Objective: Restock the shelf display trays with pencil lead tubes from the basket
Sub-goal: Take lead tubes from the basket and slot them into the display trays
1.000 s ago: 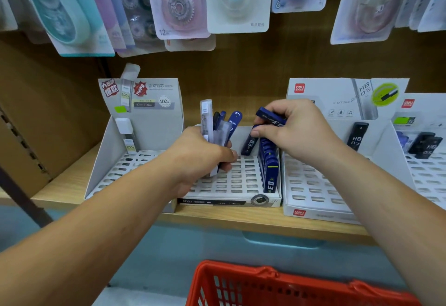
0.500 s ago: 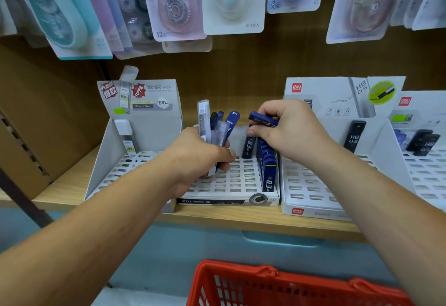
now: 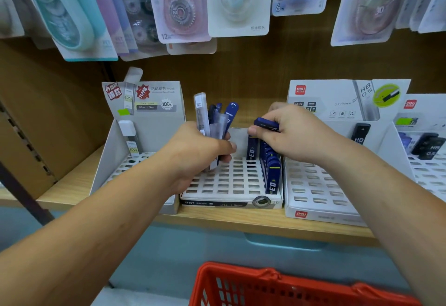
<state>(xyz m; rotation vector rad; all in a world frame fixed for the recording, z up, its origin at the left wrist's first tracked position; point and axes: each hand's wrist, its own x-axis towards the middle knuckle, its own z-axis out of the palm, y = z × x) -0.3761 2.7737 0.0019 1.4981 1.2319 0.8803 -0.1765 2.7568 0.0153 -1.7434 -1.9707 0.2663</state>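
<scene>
My left hand (image 3: 200, 153) grips a bundle of lead tubes (image 3: 216, 119), clear and dark blue, upright over the middle display tray (image 3: 224, 182). My right hand (image 3: 294, 134) pinches one dark blue tube (image 3: 266, 124), held flat above the row of blue tubes (image 3: 271, 168) that stands along the tray's right side. One more blue tube (image 3: 251, 148) stands at the tray's back. The red basket (image 3: 277, 286) sits below the shelf at the bottom edge; its contents are hidden.
A white tray (image 3: 135, 158) on the left holds a clear tube at its back. To the right stand a white tray (image 3: 316, 192) with a black tube and another tray (image 3: 429, 170) with dark tubes. Correction-tape packs (image 3: 183, 3) hang above the wooden shelf (image 3: 241, 218).
My right hand has shifted slightly left and up with the blue tube over the row. The left hand keeps its bundle in nearly the same place.
</scene>
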